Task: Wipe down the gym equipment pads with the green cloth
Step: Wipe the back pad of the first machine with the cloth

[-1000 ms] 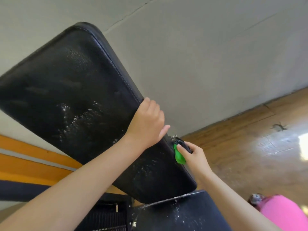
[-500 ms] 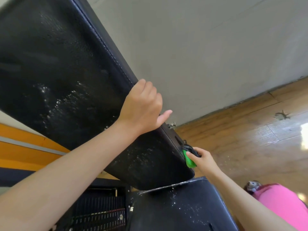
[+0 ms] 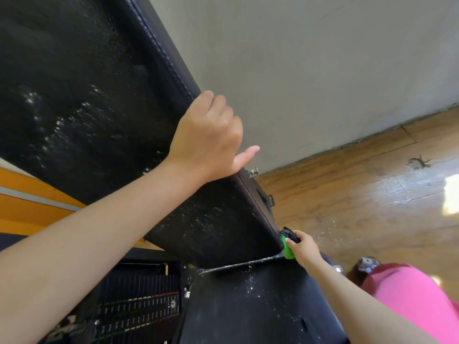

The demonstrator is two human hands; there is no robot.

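Snugly, cloth [image 3: 288,252] in right fingers [image 3: 298,236]

This is looking like a gym: a big black back pad [image 3: 87,95] is leaning over a black seat pad [image 3: 248,306], with a weight stack [image 3: 139,311] bearing coloured marks sitting at the near left. A plain grey wall [image 3: 298,70] is meeting wood-look flooring [image 3: 360,194] on the right.

Inventory of the items in view, counted by kind.
Two black pads are counted, the upper pad [image 3: 87,95] and the lower pad [image 3: 248,304]. Two hands are shown, the left hand [image 3: 208,137] and the right hand [image 3: 303,248]. One green cloth [image 3: 288,250], one weight stack [image 3: 139,309], one metal knob [image 3: 253,171] and one pink item [image 3: 417,296] are recorded; one dark mark [image 3: 418,162] is noted on the wooden floor [image 3: 347,199].
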